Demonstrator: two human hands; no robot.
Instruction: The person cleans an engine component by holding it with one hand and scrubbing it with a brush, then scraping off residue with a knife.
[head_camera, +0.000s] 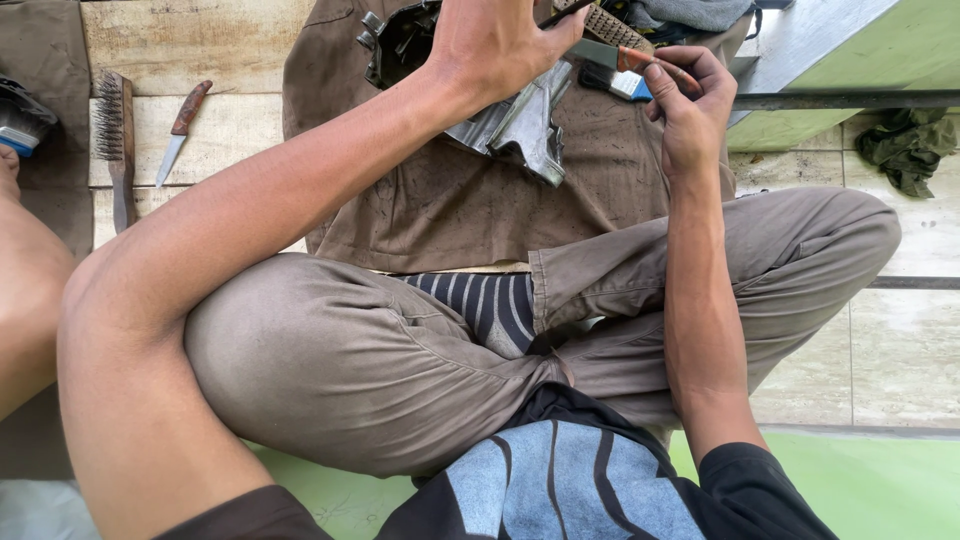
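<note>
I sit cross-legged on the floor. My left hand (495, 40) rests on a grey metal machine part (520, 125) that lies on a brown cloth (440, 200) in front of my legs. My right hand (690, 105) grips a knife (620, 57) by its reddish handle, the blade pointing left toward the part and my left fingers. A dark metal piece (395, 45) sits just left of my left hand.
At the left on pale boards lie a wire brush (118, 140) and a second knife (180, 130) with a wooden handle. Another brush (612, 25) lies beyond the part. A crumpled green rag (905, 145) is on the tiles at right. A bare knee (30, 290) is at the left edge.
</note>
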